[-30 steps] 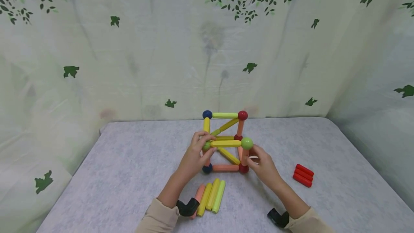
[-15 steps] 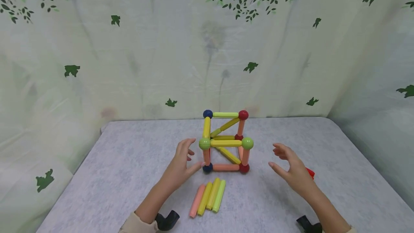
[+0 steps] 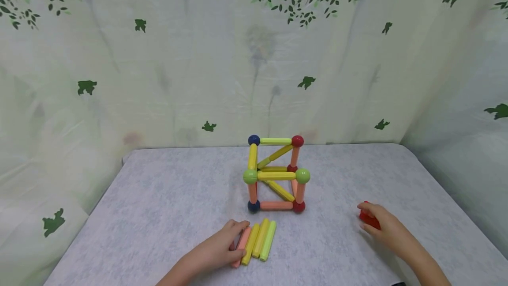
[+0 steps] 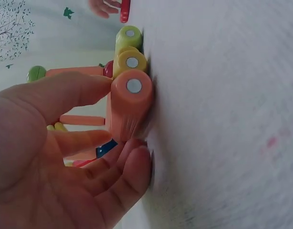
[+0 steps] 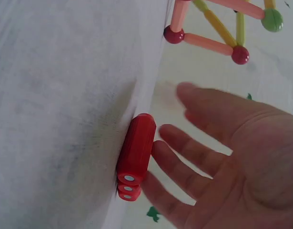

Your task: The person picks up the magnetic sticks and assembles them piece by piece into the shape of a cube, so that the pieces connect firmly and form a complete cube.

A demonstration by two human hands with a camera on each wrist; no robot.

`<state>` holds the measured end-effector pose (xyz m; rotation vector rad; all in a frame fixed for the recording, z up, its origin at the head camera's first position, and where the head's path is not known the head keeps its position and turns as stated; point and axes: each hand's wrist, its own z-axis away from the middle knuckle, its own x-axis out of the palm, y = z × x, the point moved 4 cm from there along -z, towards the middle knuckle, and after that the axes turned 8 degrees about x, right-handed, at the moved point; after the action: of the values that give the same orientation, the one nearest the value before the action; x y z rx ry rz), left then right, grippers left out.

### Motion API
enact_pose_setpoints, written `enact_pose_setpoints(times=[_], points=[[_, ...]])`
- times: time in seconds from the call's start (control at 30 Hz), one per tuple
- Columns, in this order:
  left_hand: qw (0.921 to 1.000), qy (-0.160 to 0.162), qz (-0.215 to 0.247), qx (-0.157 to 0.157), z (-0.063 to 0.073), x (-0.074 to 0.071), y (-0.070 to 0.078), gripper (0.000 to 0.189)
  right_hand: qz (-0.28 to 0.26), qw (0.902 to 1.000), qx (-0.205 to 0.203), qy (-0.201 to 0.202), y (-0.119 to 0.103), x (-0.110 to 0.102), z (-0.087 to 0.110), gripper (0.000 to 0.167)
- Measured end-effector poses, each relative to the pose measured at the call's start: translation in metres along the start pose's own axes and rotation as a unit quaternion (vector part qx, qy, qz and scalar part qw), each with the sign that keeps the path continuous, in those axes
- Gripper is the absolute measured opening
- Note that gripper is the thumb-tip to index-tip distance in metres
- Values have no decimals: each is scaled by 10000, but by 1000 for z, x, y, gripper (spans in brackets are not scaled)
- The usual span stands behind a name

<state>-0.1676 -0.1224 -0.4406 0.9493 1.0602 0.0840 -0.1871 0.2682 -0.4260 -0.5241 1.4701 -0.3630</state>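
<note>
My left hand (image 3: 222, 247) is at a salmon-pink magnetic stick (image 3: 242, 244) on the table, its thumb by the near end and its fingers by the far end. In the left wrist view the thumb appears to touch the stick (image 4: 132, 102), and the fingers are loosely bent without a visible grip. Beside it lie two yellow sticks (image 3: 255, 242) and a lime one (image 3: 268, 241). At the right, my right hand (image 3: 385, 226) reaches over short red sticks (image 3: 370, 220), partly covering them. The right wrist view shows its fingers spread beside the red sticks (image 5: 136, 152), no grip visible.
A cube-like frame (image 3: 276, 175) of magnetic sticks and coloured balls stands at mid-table, just beyond the loose sticks. The grey cloth-covered table (image 3: 178, 189) ends at a pale curtain (image 3: 222, 56) printed with leaves.
Both hands have left the frame, which stays standing. The left hand has come down and nearer to the salmon-pink stick; the right has gone right to the red sticks.
</note>
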Motion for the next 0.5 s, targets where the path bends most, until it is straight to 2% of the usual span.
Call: enact_pose_setpoints(times=[0.17, 0.33, 0.4, 0.5], points=[[9996, -175, 37, -210, 3, 3, -2, 62, 403, 9987, 253, -191, 9, 3, -3, 40], [9994, 111, -212, -241, 0, 4, -2, 47, 848, 9930, 667, -489, 13, 9, -6, 38], [9991, 235, -134, -313, 0, 2, -2, 38, 796, 9938, 634, -436, 9, 9, -6, 35], [9983, 379, 38, -439, 0, -3, 0, 32, 447, 9988, 202, -73, -3, 6, -4, 33]])
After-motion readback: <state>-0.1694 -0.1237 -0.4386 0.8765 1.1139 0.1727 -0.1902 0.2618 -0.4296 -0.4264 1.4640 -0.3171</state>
